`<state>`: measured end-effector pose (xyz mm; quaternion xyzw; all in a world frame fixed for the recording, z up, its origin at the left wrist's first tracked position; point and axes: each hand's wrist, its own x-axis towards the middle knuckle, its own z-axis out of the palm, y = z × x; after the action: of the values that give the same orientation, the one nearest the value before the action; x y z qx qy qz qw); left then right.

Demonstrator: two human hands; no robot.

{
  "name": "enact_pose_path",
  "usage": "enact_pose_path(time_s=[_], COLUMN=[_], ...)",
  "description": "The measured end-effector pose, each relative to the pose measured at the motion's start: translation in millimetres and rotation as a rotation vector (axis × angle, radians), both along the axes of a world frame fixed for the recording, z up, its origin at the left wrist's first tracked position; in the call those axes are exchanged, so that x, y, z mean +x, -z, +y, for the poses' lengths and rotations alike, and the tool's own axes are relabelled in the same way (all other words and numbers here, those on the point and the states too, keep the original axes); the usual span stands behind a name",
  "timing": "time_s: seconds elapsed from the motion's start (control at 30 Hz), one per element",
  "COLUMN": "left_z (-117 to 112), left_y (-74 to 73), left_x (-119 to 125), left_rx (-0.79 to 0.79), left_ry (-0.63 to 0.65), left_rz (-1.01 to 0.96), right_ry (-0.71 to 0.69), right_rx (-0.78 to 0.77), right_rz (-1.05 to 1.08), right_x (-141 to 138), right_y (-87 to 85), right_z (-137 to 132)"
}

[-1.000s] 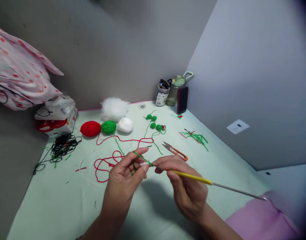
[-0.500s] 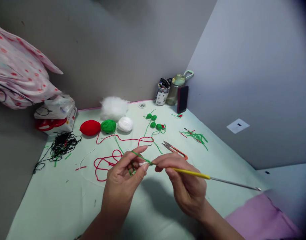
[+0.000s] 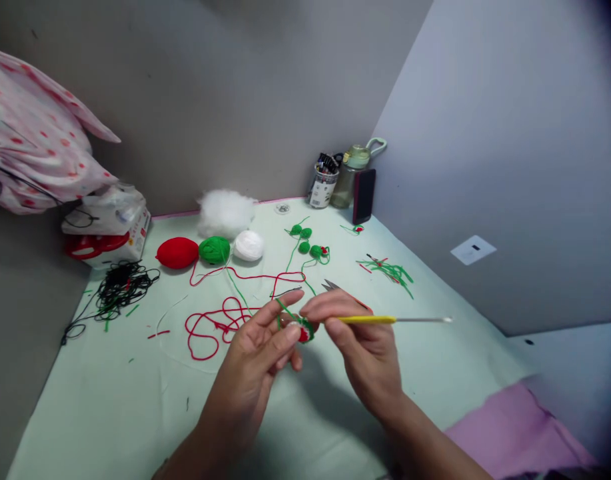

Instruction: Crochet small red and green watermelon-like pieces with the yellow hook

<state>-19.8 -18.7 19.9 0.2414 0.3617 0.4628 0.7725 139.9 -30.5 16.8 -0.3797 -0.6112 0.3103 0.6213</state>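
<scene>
- Green-and-red crochet piece: pinched between thumb and fingers of the left hand, nearer the person than the green yarn ball and to its right.
- Right hand: closed on a yellow-handled crochet hook, tip at the piece.
- Red yarn ball: just left of the green yarn ball; white yarn ball just right of it.

yellow hook handle, red-and-green crochet piece, mint tablecloth, pink spotted fabric

We look from one head-worn view, forward and down; the tabletop lies near, the wall corner far.
</scene>
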Motion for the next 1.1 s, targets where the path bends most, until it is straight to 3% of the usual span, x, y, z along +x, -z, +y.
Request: enact_pose_path(time_s=[0.13,0.27,0.37,0.47,0.6,0.83,0.97,1.1], left_z=[-4.0,-1.1,2.8,3.5,1.6,3.6,3.8,1.8], left_y=[6.6,7.4,4.6,4.1,7.7,7.2,4.5,6.1], left_x=[2.3,1.2,-1.7,-2.6,-1.0,-3.1,-3.8,-4.1], left_rx=[0.082,-0.021,-0.094,-0.028,0.07,0.105,0.11,0.119], left_ry=[-0.058,-0.025,-0.021,-0.033,-0.012,-0.026,0.008,-0.009], left_rz=[0.131,0.007,-0.075,-0.01,0.104,0.178,0.193,0.214], right_ry=[0.072,0.126,0.113,0.013,-0.076,-0.176,-0.166,-0.038], right_rx=[0.117,0.276,0.121,-0.049,-0.126,-0.27,-0.265,-0.084], right_rz=[-0.241,-0.482,-0.226,0.034,0.095,0.316,0.279,-0.029], right_x=[-2.8,2.5,6.8,6.5,3.3,8.2,10.2,10.9], right_y=[7.3,9.9,6.3,3.9,6.4,10.3,7.8,2.9], right_z=[-4.4,-7.4,-2.1,3.9,5.8,9.0,6.5,-2.0])
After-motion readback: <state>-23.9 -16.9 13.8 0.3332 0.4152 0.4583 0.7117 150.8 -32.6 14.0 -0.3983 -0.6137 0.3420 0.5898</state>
